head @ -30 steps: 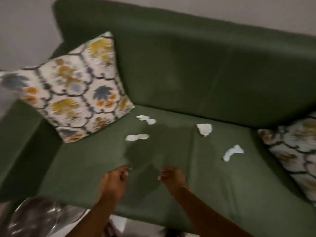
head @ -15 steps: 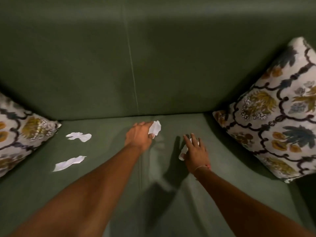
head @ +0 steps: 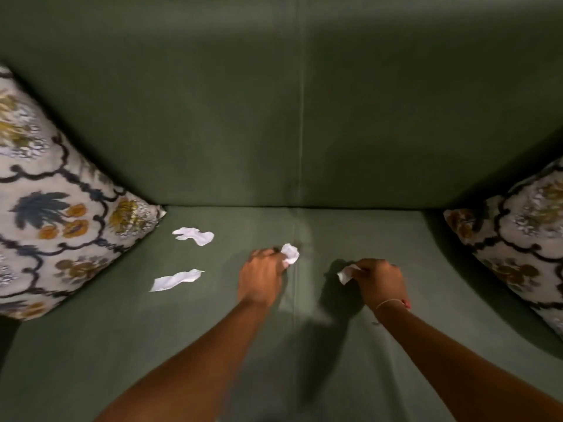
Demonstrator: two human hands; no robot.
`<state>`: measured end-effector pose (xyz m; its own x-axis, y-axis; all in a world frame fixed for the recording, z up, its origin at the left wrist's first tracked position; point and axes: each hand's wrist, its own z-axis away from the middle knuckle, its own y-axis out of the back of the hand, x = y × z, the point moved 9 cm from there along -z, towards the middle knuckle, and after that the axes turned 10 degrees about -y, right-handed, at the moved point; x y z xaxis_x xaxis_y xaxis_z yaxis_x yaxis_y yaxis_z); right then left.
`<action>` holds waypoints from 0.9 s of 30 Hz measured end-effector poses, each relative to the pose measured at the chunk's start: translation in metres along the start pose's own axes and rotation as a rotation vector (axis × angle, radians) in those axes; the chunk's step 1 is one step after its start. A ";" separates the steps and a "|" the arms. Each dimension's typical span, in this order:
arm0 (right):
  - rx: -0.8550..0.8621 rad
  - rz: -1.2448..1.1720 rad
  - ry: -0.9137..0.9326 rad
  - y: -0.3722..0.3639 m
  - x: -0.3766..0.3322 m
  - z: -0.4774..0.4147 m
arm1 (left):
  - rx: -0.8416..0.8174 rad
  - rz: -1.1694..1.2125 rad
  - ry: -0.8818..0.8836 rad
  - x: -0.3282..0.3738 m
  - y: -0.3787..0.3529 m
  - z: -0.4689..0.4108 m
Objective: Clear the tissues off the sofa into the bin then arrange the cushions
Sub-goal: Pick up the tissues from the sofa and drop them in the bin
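Observation:
On the green sofa seat (head: pixel 396 345), my left hand (head: pixel 262 277) is closed around a crumpled white tissue (head: pixel 290 253) near the middle seam. To its right, my right hand (head: pixel 380 281) grips a second white tissue (head: pixel 345 274), held just above the seat. Two loose tissues lie further left on the seat: one near the backrest (head: pixel 195 235) and one nearer to me (head: pixel 175 280). A floral patterned cushion (head: pixel 54 214) leans in the left corner, and another floral cushion (head: pixel 524 248) leans in the right corner. No bin is in view.
The sofa's green backrest (head: pixel 274 117) fills the upper half of the view, with a vertical seam down its middle. A thin bracelet circles my right wrist (head: pixel 391 303).
Both hands have closed on their tissues: the right hand went from flat on its tissue to gripping it. The view has shifted right, so the left cushion shows more and the right one less.

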<state>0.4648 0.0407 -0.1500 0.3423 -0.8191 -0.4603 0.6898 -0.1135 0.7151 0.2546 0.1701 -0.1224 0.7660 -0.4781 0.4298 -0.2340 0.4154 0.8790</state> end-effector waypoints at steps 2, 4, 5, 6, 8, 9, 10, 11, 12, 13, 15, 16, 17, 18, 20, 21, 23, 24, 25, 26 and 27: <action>-0.058 -0.022 0.080 -0.020 -0.045 0.009 | 0.103 0.006 0.022 -0.039 0.025 0.027; -0.104 0.029 0.205 -0.041 -0.095 0.018 | 0.218 0.000 0.109 -0.085 0.051 0.049; -0.106 0.074 0.287 -0.053 -0.121 0.021 | 0.247 -0.017 0.158 -0.108 0.061 0.057; -0.100 0.129 0.370 -0.067 -0.147 0.026 | 0.252 -0.041 0.195 -0.130 0.068 0.065; -0.087 0.205 0.497 -0.093 -0.193 0.034 | 0.246 -0.083 0.221 -0.162 0.076 0.072; -0.083 0.225 0.528 -0.107 -0.212 0.037 | 0.241 -0.092 0.221 -0.174 0.079 0.074; -0.070 0.238 0.539 -0.119 -0.228 0.037 | 0.236 -0.097 0.215 -0.183 0.080 0.075; -0.053 0.249 0.539 -0.131 -0.241 0.037 | 0.231 -0.102 0.206 -0.191 0.080 0.075; -0.039 0.262 0.538 -0.142 -0.253 0.036 | 0.227 -0.111 0.194 -0.197 0.079 0.075; -0.030 0.281 0.544 -0.152 -0.263 0.034 | 0.224 -0.121 0.176 -0.201 0.078 0.073; -0.023 0.379 0.586 -0.177 -0.282 0.036 | 0.200 -0.139 0.125 -0.210 0.070 0.075; -0.019 0.442 0.604 -0.189 -0.288 0.037 | 0.180 -0.162 0.083 -0.212 0.064 0.077; -0.017 0.500 0.612 -0.201 -0.291 0.037 | 0.168 -0.195 0.036 -0.213 0.060 0.079; -0.013 0.552 0.615 -0.210 -0.292 0.037 | 0.161 -0.235 -0.006 -0.214 0.058 0.080; 0.017 0.636 0.620 -0.226 -0.293 0.039 | 0.163 -0.274 -0.075 -0.222 0.058 0.087; 0.039 0.651 0.618 -0.231 -0.294 0.041 | 0.166 -0.272 -0.102 -0.226 0.059 0.091; 0.080 0.661 0.612 -0.236 -0.297 0.046 | 0.148 -0.274 -0.130 -0.234 0.061 0.097; 0.099 0.670 0.622 -0.240 -0.297 0.050 | 0.134 -0.266 -0.130 -0.238 0.062 0.101; 0.108 0.669 0.631 -0.243 -0.298 0.055 | 0.119 -0.240 -0.115 -0.241 0.063 0.104; 0.109 0.650 0.628 -0.246 -0.298 0.059 | 0.092 -0.192 -0.081 -0.247 0.062 0.108; 0.099 0.615 0.596 -0.246 -0.297 0.061 | 0.080 -0.139 -0.044 -0.253 0.062 0.113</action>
<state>0.1543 0.2771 -0.1570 0.9337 -0.3222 -0.1561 0.2229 0.1820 0.9577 -0.0210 0.2294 -0.1535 0.7679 -0.5606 0.3098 -0.1756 0.2810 0.9435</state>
